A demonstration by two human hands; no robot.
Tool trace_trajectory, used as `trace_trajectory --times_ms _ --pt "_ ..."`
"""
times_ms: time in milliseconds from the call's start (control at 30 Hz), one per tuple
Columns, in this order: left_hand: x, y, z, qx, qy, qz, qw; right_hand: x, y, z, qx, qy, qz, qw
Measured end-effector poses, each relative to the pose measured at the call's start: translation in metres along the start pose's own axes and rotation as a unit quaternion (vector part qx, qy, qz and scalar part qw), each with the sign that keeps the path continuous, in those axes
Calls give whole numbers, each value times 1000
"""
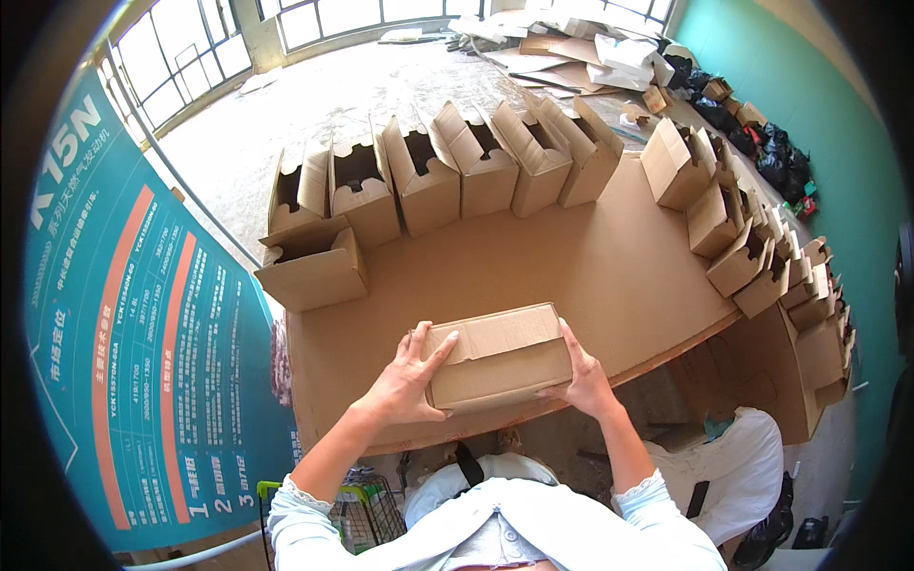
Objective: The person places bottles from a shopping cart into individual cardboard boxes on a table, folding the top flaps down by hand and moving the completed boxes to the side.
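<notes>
A small brown cardboard box (500,357) lies on its side on the cardboard-covered table (609,257), close to the near edge. My left hand (409,381) grips its left end, thumb and fingers spread over the top flap. My right hand (583,376) presses against its right end, fingers running up the side. The box's top flaps look folded down.
Several open-topped cardboard boxes (457,171) stand in a row along the table's far edge, with more (752,247) down the right side. A teal printed banner (143,343) hangs at the left. Flattened cardboard (562,48) lies on the floor beyond. A green wire basket (367,514) sits below left.
</notes>
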State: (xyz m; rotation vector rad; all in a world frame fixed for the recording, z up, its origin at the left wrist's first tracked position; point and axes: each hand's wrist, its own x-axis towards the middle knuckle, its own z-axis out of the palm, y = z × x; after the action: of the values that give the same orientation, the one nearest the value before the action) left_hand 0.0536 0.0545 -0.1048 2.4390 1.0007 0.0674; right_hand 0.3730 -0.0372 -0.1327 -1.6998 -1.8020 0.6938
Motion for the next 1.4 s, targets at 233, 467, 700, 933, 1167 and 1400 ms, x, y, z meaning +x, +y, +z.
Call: trace_trajectory --times_ms 233,467,700,933,1167,1400 --pt "9 22 32 -41 195 -91 976 109 24 -21 3 -68 -138 988" --pt "8 5 22 -36 162 -98 981 126 16 -18 -24 -149 -38 988" --pt "39 -55 -19 -25 95 16 995 113 32 16 -46 -18 -81 996" --pt "110 -119 -69 34 47 -14 998 207 46 38 -38 45 -120 991" --pt "137 -140 -97 250 16 -85 965 284 34 47 -81 1 -66 994" --pt "157 -162 -69 462 81 -80 879 295 5 50 -288 -16 31 957"
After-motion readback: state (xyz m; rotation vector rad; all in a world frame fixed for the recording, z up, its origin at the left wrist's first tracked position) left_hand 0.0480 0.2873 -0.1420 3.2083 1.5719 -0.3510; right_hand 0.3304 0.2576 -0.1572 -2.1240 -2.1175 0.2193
